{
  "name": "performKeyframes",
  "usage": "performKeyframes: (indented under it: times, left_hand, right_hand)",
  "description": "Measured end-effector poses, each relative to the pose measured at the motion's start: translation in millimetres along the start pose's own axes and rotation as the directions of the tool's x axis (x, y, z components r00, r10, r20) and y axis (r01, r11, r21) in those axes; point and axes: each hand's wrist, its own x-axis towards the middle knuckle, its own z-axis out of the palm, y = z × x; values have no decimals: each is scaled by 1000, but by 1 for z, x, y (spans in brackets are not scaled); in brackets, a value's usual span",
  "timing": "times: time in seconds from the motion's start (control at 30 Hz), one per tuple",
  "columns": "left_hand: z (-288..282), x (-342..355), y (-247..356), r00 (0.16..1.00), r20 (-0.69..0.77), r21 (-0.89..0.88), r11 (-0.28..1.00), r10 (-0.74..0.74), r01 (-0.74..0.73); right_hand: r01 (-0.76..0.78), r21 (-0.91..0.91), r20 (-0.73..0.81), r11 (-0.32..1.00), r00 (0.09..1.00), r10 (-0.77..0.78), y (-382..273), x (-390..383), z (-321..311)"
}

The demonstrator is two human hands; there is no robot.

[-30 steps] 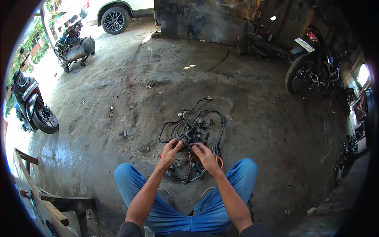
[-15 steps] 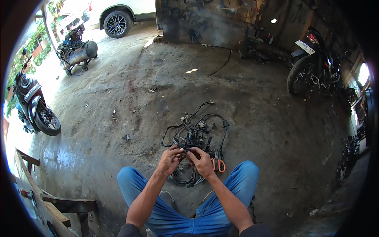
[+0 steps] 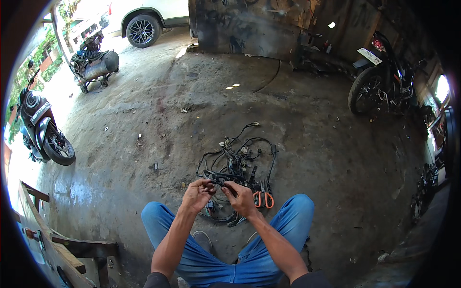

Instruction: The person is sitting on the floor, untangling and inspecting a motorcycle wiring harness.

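A tangled black wiring harness (image 3: pixel 235 161) with pale connectors along it lies on the ground in front of my knees. My left hand (image 3: pixel 198 194) pinches a dark stretch of it between thumb and fingertips. Close beside it, my right hand (image 3: pixel 239 197) grips the same stretch, its fingers curled. A short black length of the harness spans the small gap between the two hands. Scissors with orange handles (image 3: pixel 263 199) lie just right of my right hand, blades pointing away from me, against the wires. Some wires below the hands are partly hidden by them.
A scooter (image 3: pixel 45 129) stands at the left, with an air compressor (image 3: pixel 98 65) behind it. A motorcycle (image 3: pixel 379 79) is parked at the far right, and a white car (image 3: pixel 168 14) at the back. Wooden bench framing (image 3: pixel 84 247) sits at near left on the rough floor (image 3: pixel 144 110).
Both hands have shifted slightly left, my left hand more, and the gap between them has widened. The dark stretch of harness between them now shows more. The scissors look unmoved.
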Motion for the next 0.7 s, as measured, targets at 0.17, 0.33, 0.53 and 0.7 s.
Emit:
performKeyframes:
  times: [0.17,0.33,0.53,0.7]
  left_hand:
    - [-21,-6,91,734,31,54,733,678,-678]
    - [16,-9,60,626,297,763,215,721,-609]
    - [10,3,-15,555,708,706,-442,437,-553]
    - [32,0,-33,759,540,842,-230,364,-489]
  right_hand:
    - [-290,157,-75,944,950,304,7,-2,-26]
    - [-343,491,-41,801,909,414,22,8,-30]
    - [-349,441,-48,827,911,410,3,8,-25]
    - [-293,349,-47,890,943,328,7,0,-21]
